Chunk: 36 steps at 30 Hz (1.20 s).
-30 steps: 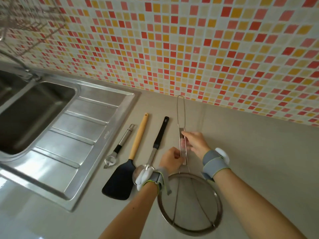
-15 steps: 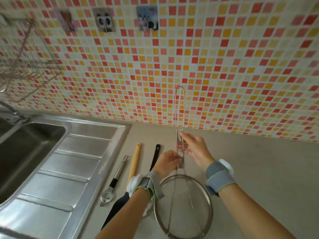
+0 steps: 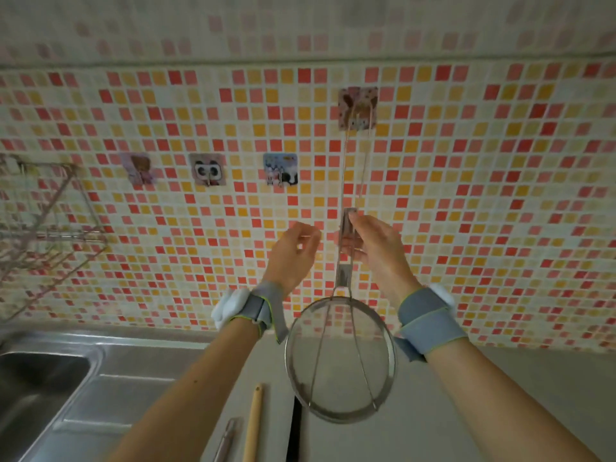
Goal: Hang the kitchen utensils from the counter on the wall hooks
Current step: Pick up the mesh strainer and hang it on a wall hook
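Observation:
A round wire-mesh strainer with a long wire loop handle hangs upright against the tiled wall. My right hand grips the flat metal part of its handle. The top of the loop reaches the highest sticker hook; whether it rests on the hook is blurred. My left hand is just left of the handle, fingers loosely curled, off the strainer. On the counter below lie a wooden handle, a black handle and a steel handle.
Three more sticker hooks hang lower to the left: a brown one, a panda-eyed one and a blue one. A wire rack is fixed at far left. A steel sink sits at lower left.
The strainer went up from the counter to the wall, its loop now at the top hook. My left hand has let go of the handle. The view tilted upward.

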Tool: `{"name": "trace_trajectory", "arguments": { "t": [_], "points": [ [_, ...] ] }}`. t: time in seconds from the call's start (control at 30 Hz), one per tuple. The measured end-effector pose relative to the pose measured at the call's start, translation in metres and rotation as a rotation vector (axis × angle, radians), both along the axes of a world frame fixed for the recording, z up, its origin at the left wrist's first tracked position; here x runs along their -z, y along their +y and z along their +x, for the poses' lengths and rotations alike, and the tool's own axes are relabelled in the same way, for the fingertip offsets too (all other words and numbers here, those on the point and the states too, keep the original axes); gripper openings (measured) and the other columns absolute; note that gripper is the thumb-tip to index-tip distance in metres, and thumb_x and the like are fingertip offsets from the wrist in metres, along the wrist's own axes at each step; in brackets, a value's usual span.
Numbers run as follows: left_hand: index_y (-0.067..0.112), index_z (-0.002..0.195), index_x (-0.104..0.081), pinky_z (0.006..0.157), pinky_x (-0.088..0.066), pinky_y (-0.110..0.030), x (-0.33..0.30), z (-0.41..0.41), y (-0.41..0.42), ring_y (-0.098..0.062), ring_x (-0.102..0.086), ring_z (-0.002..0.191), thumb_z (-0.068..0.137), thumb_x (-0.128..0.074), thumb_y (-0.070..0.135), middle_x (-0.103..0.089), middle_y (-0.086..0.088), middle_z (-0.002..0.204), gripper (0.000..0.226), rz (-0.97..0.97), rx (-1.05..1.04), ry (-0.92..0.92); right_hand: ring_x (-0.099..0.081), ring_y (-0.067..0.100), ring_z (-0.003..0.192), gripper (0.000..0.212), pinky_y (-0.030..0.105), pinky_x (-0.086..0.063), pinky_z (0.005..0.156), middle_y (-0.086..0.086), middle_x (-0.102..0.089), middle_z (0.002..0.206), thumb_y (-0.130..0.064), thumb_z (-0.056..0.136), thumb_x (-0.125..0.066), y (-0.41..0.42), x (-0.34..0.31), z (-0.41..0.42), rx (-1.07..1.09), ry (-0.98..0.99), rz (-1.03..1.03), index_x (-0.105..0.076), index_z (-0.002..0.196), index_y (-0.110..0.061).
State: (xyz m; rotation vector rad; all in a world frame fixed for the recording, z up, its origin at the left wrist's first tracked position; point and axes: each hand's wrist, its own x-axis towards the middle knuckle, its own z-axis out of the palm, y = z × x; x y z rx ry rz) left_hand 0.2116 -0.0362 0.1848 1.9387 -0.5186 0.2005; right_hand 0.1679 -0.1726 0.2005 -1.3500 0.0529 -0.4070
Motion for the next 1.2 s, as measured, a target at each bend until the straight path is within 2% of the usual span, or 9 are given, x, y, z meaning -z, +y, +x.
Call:
{"name": "trace_trajectory", "arguments": {
  "t": [0.13,0.23,0.37,0.57,0.7,0.8,0.9,1.07,1.2],
  "points": [
    [0.018,0.128,-0.044,0.097,-0.039,-0.027,-0.013,0.022,-0.011,-0.020,-0.041,0.129,0.094,-0.042,0.031,-0.039,-0.005,0.145,0.036,0.127,0.034,-0.138,-0.068,0.013,0.063,0.022,0.021,-0.058,0.061,0.005,-0.069,0.073,-0.029,0.090,-0.059,-0.010,-0.018,0.020,0.050,-0.054,-0.004,-0.063,0.074,-0.013],
    [0.017,0.142,-0.026,0.113,-0.022,-0.029,-0.012,0.038,-0.015,-0.017,-0.019,0.143,0.096,-0.036,0.033,-0.017,-0.003,0.157,0.050,0.332,0.020,-0.299,-0.067,0.017,0.065,0.022,0.023,-0.058,0.064,0.008,-0.068,0.073,-0.027,0.090,-0.059,-0.016,-0.016,0.039,0.078,-0.032,-0.014,-0.063,0.074,-0.013],
    [0.010,0.146,-0.003,0.120,-0.009,-0.032,-0.001,0.061,-0.016,-0.020,-0.002,0.146,0.097,-0.027,0.035,0.000,-0.009,0.158,0.059,0.654,-0.035,-0.539,-0.068,0.010,0.058,0.022,0.022,-0.057,0.061,0.001,-0.070,0.066,-0.028,0.090,-0.059,-0.026,0.005,0.062,0.076,0.006,-0.063,-0.067,0.074,-0.016],
    [0.015,0.143,0.011,0.121,-0.008,-0.038,0.026,0.086,-0.015,-0.021,0.007,0.145,0.097,-0.018,0.038,0.015,-0.002,0.153,0.059,0.782,-0.142,-0.668,-0.071,0.007,0.063,0.021,0.019,-0.058,0.061,0.003,-0.072,0.077,-0.025,0.092,-0.055,-0.041,0.043,0.086,0.088,0.001,-0.085,-0.070,0.090,-0.011],
    [0.014,0.143,0.010,0.120,-0.009,-0.039,0.032,0.090,-0.016,-0.022,0.006,0.144,0.096,-0.016,0.038,0.014,-0.002,0.152,0.059,0.770,-0.165,-0.687,-0.073,0.009,0.061,0.026,0.023,-0.060,0.057,0.006,-0.074,0.074,-0.032,0.090,-0.057,-0.050,0.049,0.092,0.123,0.050,-0.241,-0.072,0.085,-0.012],
    [0.013,0.144,0.009,0.121,-0.008,-0.040,0.030,0.086,-0.015,-0.022,0.008,0.144,0.096,-0.017,0.035,0.014,-0.003,0.152,0.059,0.780,-0.150,-0.659,-0.073,0.023,0.061,0.054,0.040,-0.062,0.066,0.018,-0.075,0.070,-0.046,0.088,-0.055,-0.056,0.045,0.089,0.243,0.114,-0.565,-0.073,0.079,0.004],
    [0.013,0.144,0.009,0.122,-0.005,-0.039,0.023,0.081,-0.015,-0.021,0.009,0.145,0.097,-0.019,0.034,0.013,-0.005,0.156,0.058,0.811,-0.138,-0.627,-0.071,0.021,0.059,0.063,0.041,-0.060,0.071,0.011,-0.074,0.062,-0.056,0.087,-0.048,-0.060,0.035,0.079,0.310,0.149,-0.847,-0.075,0.066,-0.002],
    [0.011,0.144,-0.018,0.120,-0.008,-0.037,0.020,0.023,0.008,-0.021,-0.001,0.146,0.097,-0.028,0.031,-0.001,-0.008,0.158,0.052,0.709,-0.021,-0.569,-0.068,0.027,0.060,0.065,0.044,-0.057,0.070,0.010,-0.070,0.060,-0.051,0.091,-0.044,-0.027,0.043,0.033,0.372,0.145,-0.864,-0.070,0.062,0.001],
    [0.010,0.135,-0.040,0.114,-0.027,-0.040,0.033,-0.016,0.028,-0.026,-0.031,0.139,0.096,-0.036,0.027,-0.032,-0.011,0.151,0.043,0.581,0.008,-0.511,-0.062,0.031,0.057,0.058,0.046,-0.053,0.065,0.018,-0.066,0.062,-0.046,0.092,-0.046,-0.002,0.067,0.003,0.300,0.136,-0.799,-0.064,0.069,0.004]
  ]
}}
